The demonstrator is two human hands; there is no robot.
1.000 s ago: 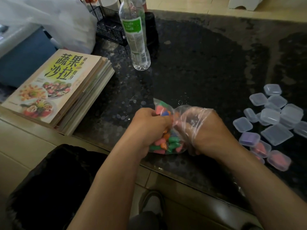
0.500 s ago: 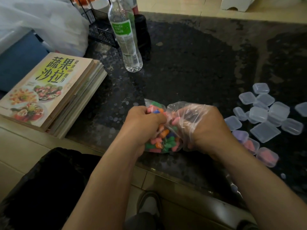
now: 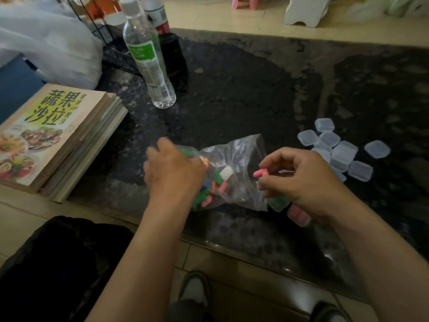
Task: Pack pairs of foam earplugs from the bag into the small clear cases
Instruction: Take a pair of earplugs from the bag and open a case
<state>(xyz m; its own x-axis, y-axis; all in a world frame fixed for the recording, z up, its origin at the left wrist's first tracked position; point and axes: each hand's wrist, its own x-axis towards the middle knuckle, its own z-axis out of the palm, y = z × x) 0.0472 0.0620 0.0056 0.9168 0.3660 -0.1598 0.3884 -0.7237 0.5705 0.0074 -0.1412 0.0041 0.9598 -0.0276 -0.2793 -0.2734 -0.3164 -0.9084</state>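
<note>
Head view: the left hand (image 3: 174, 173) curls down over one end of the clear bag (image 3: 236, 159) and grips it against the dark counter (image 3: 243, 94); its fingertips are hidden. Loose earplugs (image 3: 209, 191) in green, orange and pink bunch inside the bag just beside that hand. The right hand (image 3: 301, 180), at the bag's other end, pinches a pink earplug (image 3: 260, 174) between its thumb and curled fingers. Under its wrist lie a case with green inside (image 3: 277, 202) and a case with pink inside (image 3: 298, 216). Beyond its knuckles sits a cluster of empty clear cases (image 3: 336, 152). Well past the left hand stand a water bottle (image 3: 148, 59) and a stack of cookbooks (image 3: 53, 135).
</note>
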